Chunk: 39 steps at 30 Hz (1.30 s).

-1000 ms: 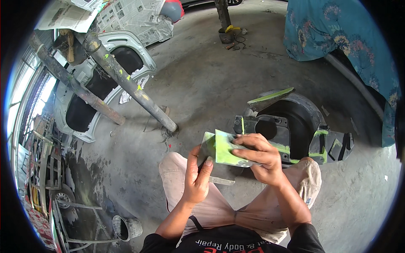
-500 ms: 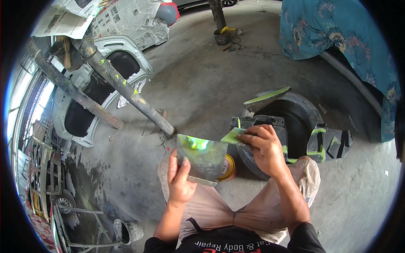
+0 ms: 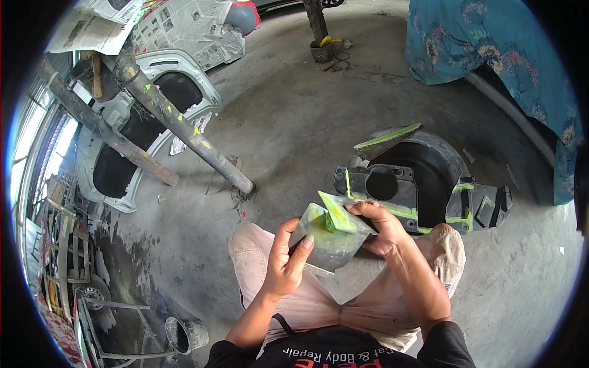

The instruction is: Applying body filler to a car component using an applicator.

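Hands meet just above the knees of the seated person. Left hand (image 3: pixel 283 260) grips the near left edge of a flat grey mixing board (image 3: pixel 328 239), fingers curled over its face and thumb behind, so the board sits tilted up toward the eyes as a steady palette. Right hand (image 3: pixel 381 226) is closed on a small flat spreader (image 3: pixel 338 210), pinched at its far end, blade laid across the board where a patch of yellow-green filler (image 3: pixel 324 218) lies; the low blade angle suits scraping or working the paste. Both held off the floor, probably to keep the paste out of the dust.

Just beyond the right hand, a black plastic car part (image 3: pixel 423 190) rests on the concrete floor (image 3: pixel 294 116), edges streaked the same green, within arm's reach. Further left, two paint-spotted metal poles (image 3: pixel 184 132) lean across a white car door panel (image 3: pixel 116 153). Farthest, newspaper masking (image 3: pixel 184 27) and a blue floral cloth (image 3: pixel 491 55) drape over objects, apparently as covers.
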### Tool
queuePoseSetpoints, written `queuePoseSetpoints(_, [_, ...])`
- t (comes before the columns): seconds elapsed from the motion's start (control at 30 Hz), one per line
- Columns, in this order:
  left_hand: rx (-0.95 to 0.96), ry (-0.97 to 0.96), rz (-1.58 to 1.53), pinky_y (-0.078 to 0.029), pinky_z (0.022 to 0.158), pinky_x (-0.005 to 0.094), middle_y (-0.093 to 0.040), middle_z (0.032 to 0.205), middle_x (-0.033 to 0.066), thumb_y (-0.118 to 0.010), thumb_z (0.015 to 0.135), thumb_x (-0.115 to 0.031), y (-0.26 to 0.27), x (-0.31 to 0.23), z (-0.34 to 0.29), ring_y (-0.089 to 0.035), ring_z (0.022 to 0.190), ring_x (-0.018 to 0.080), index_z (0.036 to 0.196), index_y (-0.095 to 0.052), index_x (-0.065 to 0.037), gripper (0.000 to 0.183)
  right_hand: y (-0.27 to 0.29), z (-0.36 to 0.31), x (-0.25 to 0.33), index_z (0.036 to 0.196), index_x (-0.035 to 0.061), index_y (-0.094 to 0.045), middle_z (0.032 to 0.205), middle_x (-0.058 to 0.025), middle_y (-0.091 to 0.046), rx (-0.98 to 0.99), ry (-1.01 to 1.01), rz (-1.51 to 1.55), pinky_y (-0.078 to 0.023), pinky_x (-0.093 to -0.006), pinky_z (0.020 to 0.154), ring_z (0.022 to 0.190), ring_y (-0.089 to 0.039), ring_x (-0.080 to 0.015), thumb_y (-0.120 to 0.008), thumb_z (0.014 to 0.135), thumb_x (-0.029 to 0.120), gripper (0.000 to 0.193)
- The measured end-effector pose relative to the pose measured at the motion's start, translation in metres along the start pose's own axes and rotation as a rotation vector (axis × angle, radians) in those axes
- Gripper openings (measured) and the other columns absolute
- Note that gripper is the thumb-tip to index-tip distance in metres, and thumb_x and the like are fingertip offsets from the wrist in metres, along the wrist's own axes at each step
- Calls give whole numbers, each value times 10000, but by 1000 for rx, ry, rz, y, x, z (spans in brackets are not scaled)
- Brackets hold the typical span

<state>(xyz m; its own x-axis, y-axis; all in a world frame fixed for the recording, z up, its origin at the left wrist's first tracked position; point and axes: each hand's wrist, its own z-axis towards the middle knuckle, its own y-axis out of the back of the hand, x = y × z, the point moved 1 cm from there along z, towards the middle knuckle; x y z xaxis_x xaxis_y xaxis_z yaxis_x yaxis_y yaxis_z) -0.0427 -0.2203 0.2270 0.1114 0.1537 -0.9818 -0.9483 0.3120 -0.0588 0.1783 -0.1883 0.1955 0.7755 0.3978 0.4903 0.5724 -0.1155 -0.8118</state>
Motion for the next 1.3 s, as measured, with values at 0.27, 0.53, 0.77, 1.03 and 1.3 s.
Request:
queuePoseSetpoints(0.27, [-132,-126,-21,-421,818,205,-618,1125,22,-548,1064,-82,3,7,-1,-517,914,49,1406,-436,-6,368,8,7,10,864,88,-648,785,-8,-668,-319,401,-83,-426,-247,403,575,-625,-101,-685,930,170,111])
queuePoseSetpoints(0.53, [-255,-206,19,-384,1061,289,-512,1337,104,-469,1095,-97,5,8,13,-494,1180,133,1464,-369,11,397,-17,-21,9,1021,20,-698,979,-73,-745,-60,577,-147,-565,-305,827,887,-694,-117,-725,938,54,94])
queuePoseSetpoints(0.77, [-47,-243,510,-441,1030,357,-588,1270,213,-523,1079,-184,-2,17,0,-577,1177,275,1449,-410,49,452,-29,-26,-7,990,43,-701,986,-51,-746,57,470,-86,-546,-303,840,881,-688,-119,-738,942,96,79])
queuePoseSetpoints(1.03, [-104,-159,200,-392,1049,291,-551,1313,90,-492,1088,-110,-10,-3,9,-515,1178,138,1437,-426,21,379,-22,-24,19,1139,-7,-752,1115,-164,-726,333,1179,-849,-509,-375,941,1028,-672,-258,-737,848,20,293])
queuePoseSetpoints(1.3, [-276,-157,32,-408,1035,309,-543,1284,122,-478,1096,-122,0,5,10,-515,1175,159,1426,-404,24,368,-30,-25,15,1174,88,-748,1092,-124,-665,-124,1300,-1663,-518,-416,822,949,-618,-313,-756,663,26,514])
